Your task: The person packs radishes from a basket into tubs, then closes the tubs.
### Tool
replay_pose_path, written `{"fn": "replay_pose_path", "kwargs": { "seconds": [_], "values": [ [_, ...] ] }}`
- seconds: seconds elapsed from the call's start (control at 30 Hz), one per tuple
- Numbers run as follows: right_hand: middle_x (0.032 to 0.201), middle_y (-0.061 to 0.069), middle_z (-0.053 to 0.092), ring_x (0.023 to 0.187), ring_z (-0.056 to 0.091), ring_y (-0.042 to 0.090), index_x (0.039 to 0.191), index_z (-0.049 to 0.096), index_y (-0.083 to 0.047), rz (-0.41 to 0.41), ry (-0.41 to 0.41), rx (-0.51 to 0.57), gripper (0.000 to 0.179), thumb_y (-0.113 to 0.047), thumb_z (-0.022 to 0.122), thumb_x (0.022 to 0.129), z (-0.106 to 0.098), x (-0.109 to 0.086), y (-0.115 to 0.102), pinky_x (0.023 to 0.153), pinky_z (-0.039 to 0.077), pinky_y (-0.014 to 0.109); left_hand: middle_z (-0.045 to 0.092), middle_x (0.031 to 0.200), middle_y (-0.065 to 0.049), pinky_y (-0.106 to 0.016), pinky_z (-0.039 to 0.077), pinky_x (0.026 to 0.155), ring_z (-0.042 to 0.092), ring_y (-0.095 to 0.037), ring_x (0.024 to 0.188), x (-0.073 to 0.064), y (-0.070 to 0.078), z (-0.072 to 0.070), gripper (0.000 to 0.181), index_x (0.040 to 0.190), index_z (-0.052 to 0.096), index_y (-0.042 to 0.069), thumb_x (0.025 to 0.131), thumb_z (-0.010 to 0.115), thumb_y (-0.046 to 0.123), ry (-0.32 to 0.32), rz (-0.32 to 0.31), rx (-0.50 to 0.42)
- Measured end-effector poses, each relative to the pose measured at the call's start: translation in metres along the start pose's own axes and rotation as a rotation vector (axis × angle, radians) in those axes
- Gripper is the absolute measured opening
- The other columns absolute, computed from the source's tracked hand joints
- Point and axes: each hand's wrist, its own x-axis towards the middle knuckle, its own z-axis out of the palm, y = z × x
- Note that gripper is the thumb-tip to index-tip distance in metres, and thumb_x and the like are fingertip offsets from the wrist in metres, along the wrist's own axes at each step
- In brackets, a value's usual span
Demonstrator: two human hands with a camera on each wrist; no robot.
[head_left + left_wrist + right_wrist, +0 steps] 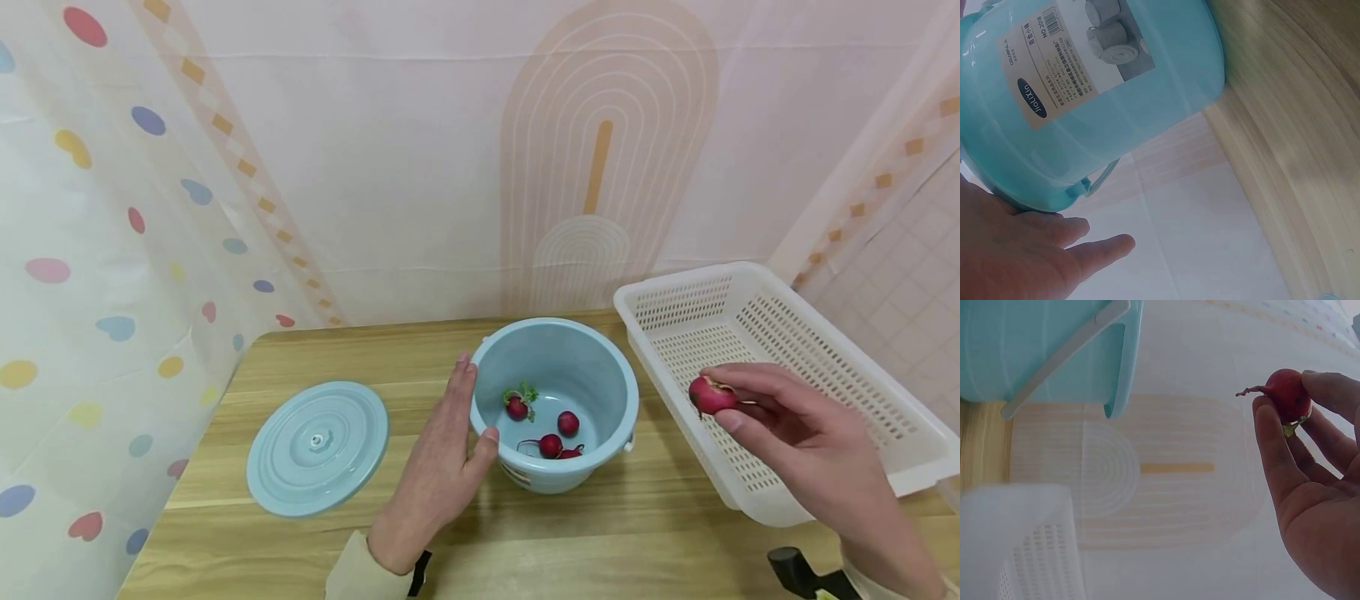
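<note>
Between thumb and fingertips, my right hand (817, 442) pinches a red radish (711, 395) above the near left side of the white basket. A thin root and a short green stem show on that radish in the right wrist view. My left hand (442, 458) rests with straight fingers against the left rim of a light blue bucket (562, 354). Several radishes lie on the bucket's floor, among them a leafy one (517, 407) and a round one (567, 423). The bucket's outer wall carries a paper label (1075, 59) in the left wrist view.
A round light blue lid (318, 448) lies flat on the wooden table (247, 558), left of the bucket. On the right stands the white perforated basket (693, 312). A patterned curtain (390, 183) hangs behind the table. The bucket's grey handle (1063, 359) shows in the right wrist view.
</note>
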Motion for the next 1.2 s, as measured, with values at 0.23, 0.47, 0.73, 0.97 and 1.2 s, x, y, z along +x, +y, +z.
{"fn": "replay_pose_path", "kwargs": {
  "seconds": [0.23,0.47,0.73,0.97,1.2],
  "values": [
    [0.120,0.021,0.069,0.104,0.071,0.021,0.123,0.059,0.023,-0.015,-0.001,-0.009,0.040,0.028,0.064,0.083,0.014,0.009,0.003,0.088,0.057,0.021,0.013,0.173,-0.008,-0.055,0.031,0.120,0.023,-0.028,0.156,-0.001,0.000,-0.001,0.075,0.164,0.021,0.002,0.102,0.050,0.032,0.001,0.006,0.000],
    [0.122,0.019,0.068,0.107,0.070,0.019,0.125,0.063,0.017,0.040,-0.018,-0.079,0.045,0.030,0.062,0.082,0.029,0.017,0.006,0.090,0.057,0.022,0.013,0.173,-0.007,-0.055,0.031,0.120,0.024,-0.028,0.156,0.000,0.001,-0.001,0.075,0.164,0.022,0.002,0.101,0.049,0.032,0.003,0.005,-0.002],
    [0.123,0.013,0.068,0.106,0.070,0.017,0.128,0.069,0.002,0.104,-0.083,-0.237,0.048,0.022,0.069,0.084,0.046,0.026,0.010,0.091,0.057,0.025,0.017,0.172,-0.012,-0.056,0.032,0.120,0.025,-0.029,0.155,0.000,0.001,-0.001,0.075,0.164,0.021,0.002,0.101,0.050,0.031,0.002,0.006,0.001],
    [0.123,0.001,0.070,0.104,0.071,0.013,0.127,0.072,-0.013,0.185,-0.113,-0.366,0.043,0.009,0.073,0.090,0.056,0.033,0.014,0.087,0.059,0.024,0.017,0.172,-0.012,-0.057,0.032,0.120,0.024,-0.028,0.156,0.000,0.001,-0.002,0.075,0.164,0.022,0.003,0.101,0.049,0.033,-0.002,0.000,0.003],
    [0.121,-0.004,0.071,0.106,0.069,0.010,0.126,0.073,-0.016,0.205,-0.173,-0.413,0.038,0.002,0.074,0.092,0.061,0.040,0.025,0.087,0.058,0.022,0.014,0.173,-0.009,-0.056,0.031,0.120,0.023,-0.027,0.156,0.000,0.001,-0.002,0.075,0.164,0.021,0.002,0.102,0.049,0.033,0.001,0.007,0.003]
  ]
}}
